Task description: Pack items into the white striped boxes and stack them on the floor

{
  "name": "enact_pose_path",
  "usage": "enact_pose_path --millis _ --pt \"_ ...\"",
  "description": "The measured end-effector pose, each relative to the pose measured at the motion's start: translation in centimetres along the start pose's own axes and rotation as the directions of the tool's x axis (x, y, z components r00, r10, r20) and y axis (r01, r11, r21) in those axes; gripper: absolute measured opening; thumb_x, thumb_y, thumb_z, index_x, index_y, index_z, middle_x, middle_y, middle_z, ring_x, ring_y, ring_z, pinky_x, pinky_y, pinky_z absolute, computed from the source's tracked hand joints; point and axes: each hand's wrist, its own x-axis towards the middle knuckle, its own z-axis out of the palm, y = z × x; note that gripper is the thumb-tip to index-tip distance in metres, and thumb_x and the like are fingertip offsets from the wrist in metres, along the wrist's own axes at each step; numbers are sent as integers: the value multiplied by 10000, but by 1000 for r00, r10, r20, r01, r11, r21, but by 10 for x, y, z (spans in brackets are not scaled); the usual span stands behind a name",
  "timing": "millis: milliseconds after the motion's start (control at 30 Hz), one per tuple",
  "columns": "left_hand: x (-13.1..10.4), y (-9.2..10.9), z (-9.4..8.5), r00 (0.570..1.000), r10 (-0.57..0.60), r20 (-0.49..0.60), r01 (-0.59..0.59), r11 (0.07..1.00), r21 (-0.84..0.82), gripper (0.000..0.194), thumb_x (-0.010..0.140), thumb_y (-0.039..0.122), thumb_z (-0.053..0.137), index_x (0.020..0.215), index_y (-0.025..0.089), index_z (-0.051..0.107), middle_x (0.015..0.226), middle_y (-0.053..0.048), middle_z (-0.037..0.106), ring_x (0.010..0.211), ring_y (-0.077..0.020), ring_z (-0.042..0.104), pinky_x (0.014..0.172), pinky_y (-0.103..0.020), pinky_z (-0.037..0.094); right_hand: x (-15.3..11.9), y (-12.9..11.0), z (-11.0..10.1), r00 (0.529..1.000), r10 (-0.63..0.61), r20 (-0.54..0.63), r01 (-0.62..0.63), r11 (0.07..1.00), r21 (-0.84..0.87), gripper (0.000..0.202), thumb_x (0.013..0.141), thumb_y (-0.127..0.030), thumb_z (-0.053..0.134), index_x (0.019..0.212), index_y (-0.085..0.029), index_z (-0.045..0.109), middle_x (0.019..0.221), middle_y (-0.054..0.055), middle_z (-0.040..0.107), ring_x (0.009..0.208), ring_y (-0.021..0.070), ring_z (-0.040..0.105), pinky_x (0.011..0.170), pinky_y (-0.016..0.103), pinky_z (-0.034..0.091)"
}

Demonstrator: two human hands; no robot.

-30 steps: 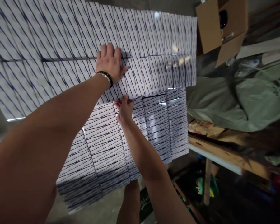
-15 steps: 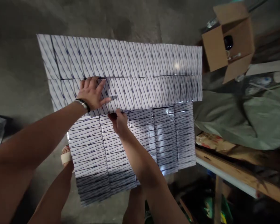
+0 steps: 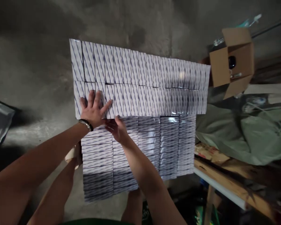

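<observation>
Boxes, small and white with thin blue stripes, make a big stack in front of us. We see the flat top of the stack, two long rows of boxes side by side, and below it the front side of the stack, where the layers go down toward the grey floor.

Our left hand lies flat on the top boxes near the left end of the near row. Its fingers are spread wide and press down, and they grip nothing. A dark bead bracelet sits on that wrist.

Our right hand is just beside the left one, at the front edge of the top layer. Its fingers curl at the edge of a box there. We think they pinch that box, but the view is too dim to be sure.

To the right, well apart from the stack, an open brown carton stands with a dark thing inside it. Below it lies a green cloth on a wooden desk. At the far left edge we see a bit of shiny plastic bag.
</observation>
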Motion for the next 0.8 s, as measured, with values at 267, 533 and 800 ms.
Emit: enact_pose_path --millis 267,533,800 --pt "-3 -3 -4 1000 -1 -17 0 998 -65 962 921 609 668 1766 382 268 1880 -72 54 1682 -534 -132 1258 -832 -94 18 10 37 988 -84 -131 105 981 163 130 1042 -263 627 923 -232 584 654 -68 669 606 135 668 646 241 600" --pt "-33 -45 -21 1000 -15 7 16 993 -117 1164 850 498 887 1784 309 219 1846 -145 -192 1665 -552 -187 1204 -878 -90 -60 39 6 996 -35 -87 46 991 126 277 856 -359 872 1029 -246 687 996 17 821 875 175 757 764 288 612" --pt "-30 -58 -18 999 -30 -10 28 987 -158 899 954 227 786 1742 268 355 1838 -181 -214 1635 -594 -196 1154 -925 135 -247 132 -157 890 84 -448 -46 994 95 589 531 -553 1017 900 -228 692 766 27 761 627 169 682 605 278 517"
